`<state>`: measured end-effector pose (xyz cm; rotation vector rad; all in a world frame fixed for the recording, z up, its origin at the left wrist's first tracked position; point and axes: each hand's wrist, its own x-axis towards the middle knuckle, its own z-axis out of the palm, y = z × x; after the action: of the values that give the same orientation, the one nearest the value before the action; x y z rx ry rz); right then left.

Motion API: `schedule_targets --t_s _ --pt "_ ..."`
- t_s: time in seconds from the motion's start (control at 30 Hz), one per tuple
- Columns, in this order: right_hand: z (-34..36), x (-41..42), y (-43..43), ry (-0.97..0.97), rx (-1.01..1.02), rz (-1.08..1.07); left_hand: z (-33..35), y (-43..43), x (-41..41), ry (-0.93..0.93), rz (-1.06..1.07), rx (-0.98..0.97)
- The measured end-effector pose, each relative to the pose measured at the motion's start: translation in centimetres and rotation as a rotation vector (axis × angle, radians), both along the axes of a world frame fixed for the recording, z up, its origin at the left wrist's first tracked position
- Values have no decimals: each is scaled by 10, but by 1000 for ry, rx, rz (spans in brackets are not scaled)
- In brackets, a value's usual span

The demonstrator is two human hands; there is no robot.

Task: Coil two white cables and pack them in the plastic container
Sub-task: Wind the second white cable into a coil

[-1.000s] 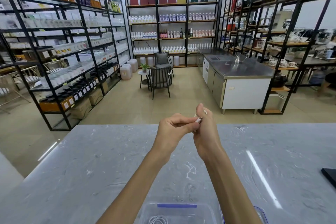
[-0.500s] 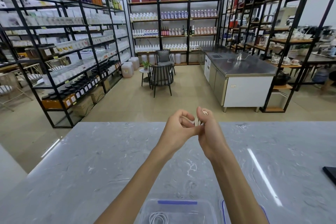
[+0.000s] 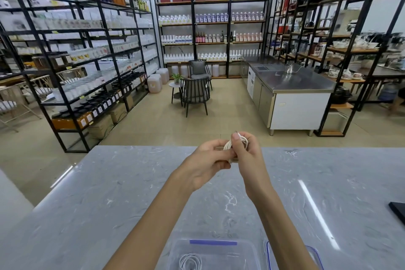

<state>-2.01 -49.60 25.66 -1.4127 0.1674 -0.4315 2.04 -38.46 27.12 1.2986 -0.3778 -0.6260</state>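
Both my hands are raised above the grey marble counter [image 3: 109,204], holding one coiled white cable [image 3: 228,144] between them. My left hand [image 3: 206,164] pinches the coil from the left with curled fingers. My right hand [image 3: 247,155] grips it from the right, thumb upright against the loops. Most of the coil is hidden by my fingers. A clear plastic container [image 3: 247,252] sits at the near edge of the counter, below my forearms. A second coiled white cable [image 3: 190,262] lies inside it.
The container's lid [image 3: 315,254], clear with a blue rim, lies to the right of the container, partly behind my right forearm. A flat black object [image 3: 397,210] rests at the counter's right edge. Beyond the counter are shelving racks, chairs and a steel worktop.
My hands have shifted slightly apart and the coil between them shows more loops than before. The view has tilted down a little, showing more of the container.
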Motion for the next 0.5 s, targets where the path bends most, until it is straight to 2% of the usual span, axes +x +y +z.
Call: schedule_targets --t_s 0.1,0.13,0.27,0.4,0.5 --pt "3 -1 -7 5 89 57 -1 8 1 289 -112 -221" --pt "3 -2 -9 5 128 92 -3 9 1 326 -105 -247" --pt "1 -3 -14 -7 189 152 -8 4 3 249 28 -200" --pt "-2 -5 -12 -82 218 159 -8 1 4 330 198 -325" --pt "-5 -4 -9 -112 194 119 -12 -5 1 111 362 -219"
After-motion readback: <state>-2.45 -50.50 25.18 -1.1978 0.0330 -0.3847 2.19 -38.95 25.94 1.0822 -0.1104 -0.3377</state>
